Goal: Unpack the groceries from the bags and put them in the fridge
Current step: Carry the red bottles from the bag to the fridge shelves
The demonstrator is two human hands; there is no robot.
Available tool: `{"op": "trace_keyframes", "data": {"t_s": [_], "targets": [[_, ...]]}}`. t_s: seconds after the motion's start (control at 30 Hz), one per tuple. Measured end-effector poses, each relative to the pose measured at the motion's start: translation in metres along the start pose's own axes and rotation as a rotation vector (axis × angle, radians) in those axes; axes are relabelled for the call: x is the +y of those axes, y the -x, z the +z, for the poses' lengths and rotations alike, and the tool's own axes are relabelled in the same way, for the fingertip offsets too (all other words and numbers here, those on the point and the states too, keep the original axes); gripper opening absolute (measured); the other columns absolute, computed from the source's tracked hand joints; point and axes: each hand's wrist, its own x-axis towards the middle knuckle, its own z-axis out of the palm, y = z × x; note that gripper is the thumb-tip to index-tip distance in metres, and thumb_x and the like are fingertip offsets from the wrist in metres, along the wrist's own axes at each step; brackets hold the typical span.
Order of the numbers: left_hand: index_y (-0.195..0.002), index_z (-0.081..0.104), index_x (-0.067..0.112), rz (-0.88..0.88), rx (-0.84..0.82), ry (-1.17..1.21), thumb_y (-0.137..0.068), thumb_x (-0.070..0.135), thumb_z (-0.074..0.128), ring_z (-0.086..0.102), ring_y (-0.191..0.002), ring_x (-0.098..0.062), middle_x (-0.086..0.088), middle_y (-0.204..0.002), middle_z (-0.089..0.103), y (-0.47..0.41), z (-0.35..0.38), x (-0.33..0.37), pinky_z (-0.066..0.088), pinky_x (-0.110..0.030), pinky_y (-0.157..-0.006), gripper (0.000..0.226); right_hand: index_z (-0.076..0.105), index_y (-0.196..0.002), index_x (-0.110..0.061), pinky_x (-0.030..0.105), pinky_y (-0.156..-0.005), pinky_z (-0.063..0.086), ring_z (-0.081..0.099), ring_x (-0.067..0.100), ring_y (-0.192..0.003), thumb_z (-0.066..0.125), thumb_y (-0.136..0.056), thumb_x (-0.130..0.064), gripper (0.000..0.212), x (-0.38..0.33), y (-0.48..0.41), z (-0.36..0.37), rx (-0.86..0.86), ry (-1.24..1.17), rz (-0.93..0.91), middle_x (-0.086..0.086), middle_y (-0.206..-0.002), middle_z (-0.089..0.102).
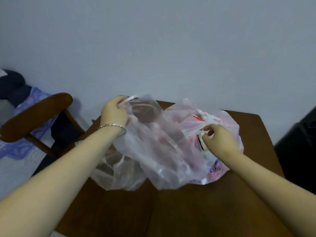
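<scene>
**Two bags on the table, a hand at the neck of each**

Two thin plastic bags sit side by side and touching on the brown wooden table (pixel 205 211), close to the wall. The left hand (pixel 114 113), with a bracelet (pixel 111 125) at its wrist, is closed round the gathered handles (pixel 131 98) of the clear bag (pixel 153 151). That grip is at the bag's far upper end. From there the bag slopes down toward the person, so its long axis runs away from the body and a little to the left.

The right hand (pixel 220 139) is at the pink-tinted bag (pixel 229 122). Its thumb and forefinger pinch a twisted strip of white plastic just on the near side of the knot (pixel 205 116) that ties the bag's top. Red packaging shows through the film beside the knot. Whatever else lies in either bag is too blurred to name.

The step in hand looks to be opening the pink-tinted bag. The knot lies just beyond the right fingertips, up and slightly left of them, and the right hand is much the nearer of the two — the left would have to let go and cross the clear bag to help. Nothing appears unpacked yet, and no fridge is in view. A wooden chair (pixel 35 115) stands left of the table.
</scene>
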Motion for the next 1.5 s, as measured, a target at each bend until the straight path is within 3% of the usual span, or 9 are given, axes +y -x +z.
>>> {"op": "trace_keyframes", "data": {"t_s": [0.17,0.43,0.57,0.73,0.8,0.93,1.17,1.3,1.5], "targets": [[-0.126,0.057,0.002,0.035,0.123,-0.157,-0.090,-0.009,0.040,0.053,-0.114,-0.039,-0.023,-0.127,0.054,-0.062,-0.001,-0.038,0.040,-0.037,-0.100,0.041,0.062,-0.118,-0.011,0.035,-0.092,0.046,0.056,0.026,-0.107,0.053,-0.091,-0.021,0.030,-0.017,-0.019,0.025,0.003,0.059,0.085,0.009,-0.127,0.053],[-0.136,0.041,-0.002,-0.385,-0.528,-0.805,-0.099,0.028,0.041,0.043,-0.126,-0.034,-0.022,-0.143,0.034,-0.103,0.060,-0.126,0.037,-0.038,-0.103,0.048,0.054,-0.126,-0.004,0.038,-0.101,0.037,0.040,0.031,-0.123,0.045,-0.091,-0.019,0.039,-0.004,-0.073,0.049,-0.053,0.236,0.297,0.015,-0.135,0.041],[-0.136,0.043,0.006,-0.486,-0.648,-0.765,-0.094,0.041,0.046,0.042,-0.127,-0.036,-0.022,-0.140,0.039,-0.110,0.079,-0.135,0.036,-0.041,-0.104,0.055,0.041,-0.134,-0.002,0.040,-0.104,0.032,0.035,0.033,-0.127,0.043,-0.096,-0.033,0.049,0.002,-0.110,0.051,-0.016,0.372,0.379,0.018,-0.136,0.041],[-0.147,0.019,0.021,-0.013,-0.461,-0.761,-0.089,0.037,0.055,-0.002,-0.143,-0.040,-0.018,-0.156,-0.005,-0.095,0.096,-0.092,0.011,-0.053,-0.117,0.070,0.055,-0.120,-0.010,0.046,-0.110,0.030,0.057,0.031,-0.112,0.042,-0.094,-0.027,0.034,0.015,-0.139,0.059,-0.078,0.413,0.598,0.012,-0.114,0.064],[-0.145,0.024,0.022,0.157,-0.518,-0.642,-0.091,0.032,0.053,-0.006,-0.145,-0.033,-0.010,-0.157,-0.006,-0.076,0.104,-0.070,0.013,-0.048,-0.117,0.063,0.055,-0.109,-0.008,0.037,-0.095,0.042,0.061,0.029,-0.094,0.040,-0.095,-0.022,0.025,0.022,-0.135,0.058,-0.081,0.423,0.525,0.010,-0.094,0.065],[-0.127,0.049,0.021,0.372,-0.670,-0.436,-0.091,0.022,0.054,0.031,-0.133,-0.018,-0.002,-0.144,0.030,-0.035,0.125,-0.042,0.033,-0.030,-0.110,0.037,0.055,-0.095,-0.009,0.027,-0.054,0.034,0.052,0.025,-0.072,0.037,-0.099,-0.031,0.029,0.028,-0.114,0.044,-0.099,0.378,0.331,0.004,-0.072,0.054],[-0.133,0.045,0.023,0.477,-0.865,-0.216,-0.091,0.018,0.053,0.052,-0.115,-0.013,0.006,-0.134,0.045,0.018,0.152,-0.017,0.040,-0.017,-0.090,0.044,0.047,-0.078,-0.017,0.030,-0.068,0.039,0.060,0.027,-0.085,0.035,-0.098,-0.035,0.030,0.024,-0.050,0.012,-0.300,0.430,0.046,0.008,-0.087,0.063],[-0.138,0.039,0.028,0.479,-0.938,-0.102,-0.088,0.018,0.060,0.052,-0.113,-0.010,0.008,-0.129,0.044,0.042,0.157,-0.009,0.044,-0.018,-0.091,0.055,0.033,-0.059,-0.024,0.029,-0.064,0.037,0.049,0.019,-0.070,0.037,-0.097,-0.035,0.040,0.016,-0.015,0.001,-0.409,0.450,-0.090,-0.005,-0.062,0.044],[-0.085,0.058,0.018,0.595,-0.958,-0.041,-0.082,0.022,0.071,0.049,-0.081,0.002,0.016,-0.093,0.045,0.053,0.151,-0.015,0.036,-0.004,-0.069,0.013,0.034,-0.057,-0.022,0.030,-0.060,0.035,0.042,0.017,-0.061,0.042,-0.094,-0.034,0.040,0.014,0.019,-0.002,-0.449,0.346,-0.126,-0.005,-0.056,0.038]]}}
